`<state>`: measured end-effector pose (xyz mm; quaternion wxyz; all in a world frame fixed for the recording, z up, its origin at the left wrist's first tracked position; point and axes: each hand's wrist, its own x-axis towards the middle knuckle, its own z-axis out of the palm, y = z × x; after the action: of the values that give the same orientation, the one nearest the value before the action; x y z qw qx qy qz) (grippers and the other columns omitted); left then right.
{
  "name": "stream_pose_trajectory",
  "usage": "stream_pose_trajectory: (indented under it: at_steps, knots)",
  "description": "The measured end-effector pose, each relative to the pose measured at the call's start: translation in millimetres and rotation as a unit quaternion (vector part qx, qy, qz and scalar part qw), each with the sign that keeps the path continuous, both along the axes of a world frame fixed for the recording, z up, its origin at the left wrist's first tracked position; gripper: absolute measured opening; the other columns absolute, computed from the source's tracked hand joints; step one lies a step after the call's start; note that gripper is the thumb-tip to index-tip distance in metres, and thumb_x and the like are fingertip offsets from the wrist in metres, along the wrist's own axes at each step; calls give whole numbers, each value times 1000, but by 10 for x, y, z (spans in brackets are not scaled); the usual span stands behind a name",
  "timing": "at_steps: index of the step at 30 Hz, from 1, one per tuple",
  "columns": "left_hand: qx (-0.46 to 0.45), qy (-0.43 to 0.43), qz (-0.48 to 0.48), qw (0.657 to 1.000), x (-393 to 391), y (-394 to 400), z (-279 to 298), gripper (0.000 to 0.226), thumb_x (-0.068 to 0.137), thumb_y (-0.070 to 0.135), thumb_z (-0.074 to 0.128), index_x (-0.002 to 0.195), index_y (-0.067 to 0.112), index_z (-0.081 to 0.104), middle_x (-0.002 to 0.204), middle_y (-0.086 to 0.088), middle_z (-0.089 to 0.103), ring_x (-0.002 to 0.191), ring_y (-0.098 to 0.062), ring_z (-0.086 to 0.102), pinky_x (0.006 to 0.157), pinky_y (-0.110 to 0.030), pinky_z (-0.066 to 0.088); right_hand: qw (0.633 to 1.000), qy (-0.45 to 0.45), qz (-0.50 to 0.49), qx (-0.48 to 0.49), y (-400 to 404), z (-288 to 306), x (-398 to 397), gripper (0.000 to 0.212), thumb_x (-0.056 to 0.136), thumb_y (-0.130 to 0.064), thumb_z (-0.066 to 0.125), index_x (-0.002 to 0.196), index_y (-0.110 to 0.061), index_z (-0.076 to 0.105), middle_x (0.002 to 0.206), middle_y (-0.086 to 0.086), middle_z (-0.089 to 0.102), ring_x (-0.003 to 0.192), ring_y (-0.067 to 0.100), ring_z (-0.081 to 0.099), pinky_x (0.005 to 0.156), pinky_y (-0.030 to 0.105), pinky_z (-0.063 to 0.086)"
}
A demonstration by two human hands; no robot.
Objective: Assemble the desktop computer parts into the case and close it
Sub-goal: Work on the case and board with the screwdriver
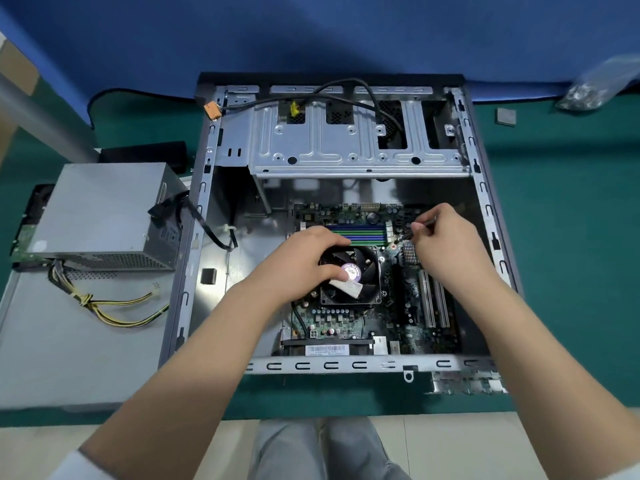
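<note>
Two hands work inside the open case (204, 188), which lies on its side on a green mat (561, 237). The left hand (304, 258) rests on the cooler fan (349, 275), its fingers curled over the fan's far edge and its thumb pressing on a white label on the fan's top. The right hand (446, 237) pinches a thin dark tool (414, 230), its tip down at the motherboard (346, 320) just right of the fan; what kind of tool it is cannot be told. The motherboard sits flat on the case floor, with coloured memory slots (360, 233) just beyond the fan. An empty drive cage (346, 143) spans the far part of the case, with a black cable (363, 95) looping over it. The power supply (104, 213) lies outside, left of the case, on a grey panel (69, 341), its yellow and black wires (114, 306) trailing over that panel. A clear bag (602, 84) lies at the far right.
</note>
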<state>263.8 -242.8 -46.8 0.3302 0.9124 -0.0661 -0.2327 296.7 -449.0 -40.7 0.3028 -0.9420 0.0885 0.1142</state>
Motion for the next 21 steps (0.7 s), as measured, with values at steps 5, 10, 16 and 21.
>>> stream_pose_trajectory:
  at_steps: [5, 10, 16, 21]
  knots:
    - [-1, -31, 24, 999, 32, 43, -72, 38, 89, 15, 65, 126, 22, 61, 122, 3, 59, 112, -13, 52, 90, -15, 33, 999, 30, -11, 3, -29, -94, 21, 4, 96, -16, 47, 99, -15, 50, 80, -4, 51, 68, 7, 48, 51, 24, 32]
    - [-5, -41, 35, 999, 53, 43, -117, 36, 92, 5, 58, 123, 23, 64, 118, 1, 62, 109, -15, 54, 91, -19, 36, 996, 54, -40, 54, -84, -174, 2, 4, 96, -16, 48, 96, -17, 51, 99, 3, 63, 79, 8, 53, 54, 19, 34]
    - [-17, -41, 54, 998, 48, 40, -133, 35, 91, 4, 59, 120, 22, 66, 115, 1, 62, 106, -15, 54, 87, -15, 34, 996, 60, -30, 52, -70, -222, 43, 6, 95, -13, 47, 97, -17, 52, 100, 3, 64, 77, 5, 52, 54, 21, 35]
    - [-20, -36, 60, 997, 45, 40, -125, 35, 92, 5, 59, 120, 23, 66, 115, 2, 62, 99, -9, 51, 82, -12, 32, 996, 61, -30, 51, -53, -236, 76, 6, 96, -14, 47, 98, -17, 51, 100, 3, 64, 77, 3, 51, 53, 22, 36]
